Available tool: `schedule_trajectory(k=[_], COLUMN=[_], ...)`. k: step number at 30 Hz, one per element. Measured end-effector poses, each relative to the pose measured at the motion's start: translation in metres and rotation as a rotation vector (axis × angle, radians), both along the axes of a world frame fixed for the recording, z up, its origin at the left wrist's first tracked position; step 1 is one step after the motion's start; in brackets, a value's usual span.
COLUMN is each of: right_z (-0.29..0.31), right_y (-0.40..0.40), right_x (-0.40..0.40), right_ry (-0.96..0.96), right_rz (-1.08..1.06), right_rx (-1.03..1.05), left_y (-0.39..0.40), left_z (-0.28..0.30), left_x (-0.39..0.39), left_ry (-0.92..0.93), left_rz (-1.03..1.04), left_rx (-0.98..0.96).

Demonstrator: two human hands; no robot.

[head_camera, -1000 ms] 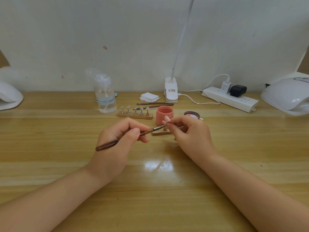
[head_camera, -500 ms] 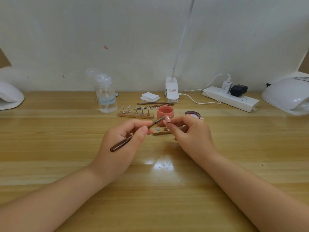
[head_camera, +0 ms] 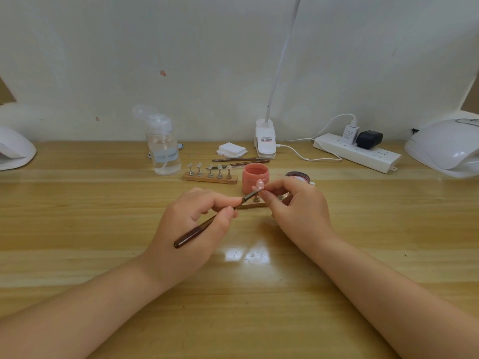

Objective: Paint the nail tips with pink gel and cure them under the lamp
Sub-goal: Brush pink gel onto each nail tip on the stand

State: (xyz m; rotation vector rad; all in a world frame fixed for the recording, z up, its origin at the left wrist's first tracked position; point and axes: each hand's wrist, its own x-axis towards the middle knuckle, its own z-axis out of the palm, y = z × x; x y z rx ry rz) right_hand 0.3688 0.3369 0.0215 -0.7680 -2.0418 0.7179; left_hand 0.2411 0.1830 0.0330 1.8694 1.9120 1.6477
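Note:
My left hand (head_camera: 193, 224) grips a dark brown brush (head_camera: 199, 230), whose bristle end touches a pink nail tip (head_camera: 259, 184). My right hand (head_camera: 298, 211) pinches that nail tip on its small metal stand, raised just above a short wooden base (head_camera: 252, 205). Right behind them stands an open pink gel jar (head_camera: 255, 176), with its lid (head_camera: 297, 175) to the right. A wooden holder (head_camera: 209, 178) carrying several unpainted nail tips sits to the left of the jar. One white curing lamp (head_camera: 445, 146) stands at the far right, another (head_camera: 14, 150) at the far left.
At the back of the wooden table are a clear pump bottle (head_camera: 163, 149), a stack of white pads (head_camera: 231, 149), two spare brushes (head_camera: 238, 161), a clip desk lamp (head_camera: 265, 138) and a white power strip (head_camera: 357, 152) with plugs and a cable.
My left hand turned the brush, its handle swinging down toward me, while the bristles stayed on the nail tip. My right hand held nearly still.

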Motion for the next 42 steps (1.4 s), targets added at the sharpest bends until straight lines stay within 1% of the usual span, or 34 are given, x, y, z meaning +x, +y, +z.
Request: schedule_trajectory(k=[4, 8, 13, 19, 25, 28, 29, 33, 37, 39, 42], right_z=[-0.0005, -0.0004, -0.0004, -0.0031, -0.0036, -0.0040, -0.0038, -0.0029, -0.0030, -0.0027, -0.0027], right_y=[-0.0003, -0.0016, -0.0013, 0.0006, 0.0020, 0.0019, 0.0019, 0.0015, 0.0009, 0.0004, 0.0005], right_x=[-0.0002, 0.0001, 0.0007, -0.0013, -0.0015, -0.0012, -0.0013, -0.0016, -0.0013, -0.0010, -0.0007], right_ry=[0.002, -0.015, -0.018, -0.012, 0.022, 0.010, 0.009, -0.002, 0.002, 0.010, 0.010], right_rz=[-0.007, -0.013, -0.015, -0.030, -0.015, -0.012, -0.009, 0.000, -0.005, -0.001, 0.007], right_rx=[0.019, 0.044, 0.047, 0.063, 0.008, 0.023, 0.027, 0.031, 0.036, 0.042, 0.035], left_y=[0.0002, 0.0036, -0.0004, 0.0007, -0.0004, 0.0011, 0.0017, 0.0044, 0.0033, 0.0019, 0.0013], left_z=[-0.0004, -0.0004, -0.0020, 0.0000, 0.0002, -0.0013, -0.0019, -0.0036, -0.0015, 0.0003, 0.0010], left_x=[-0.0003, -0.0007, -0.0016, 0.0004, -0.0004, -0.0004, -0.0010, -0.0040, -0.0037, -0.0010, 0.0019], left_ry=[0.014, 0.054, 0.003, 0.036, -0.080, -0.146, -0.129, 0.062, 0.138, 0.137, 0.070], left_rz=[0.017, 0.001, 0.000, -0.014, -0.019, -0.058, -0.066, -0.096, -0.072, -0.064, -0.057], left_rx=[0.035, -0.001, 0.017, -0.006, 0.072, 0.057, 0.051, 0.074, 0.053, 0.047, 0.038])
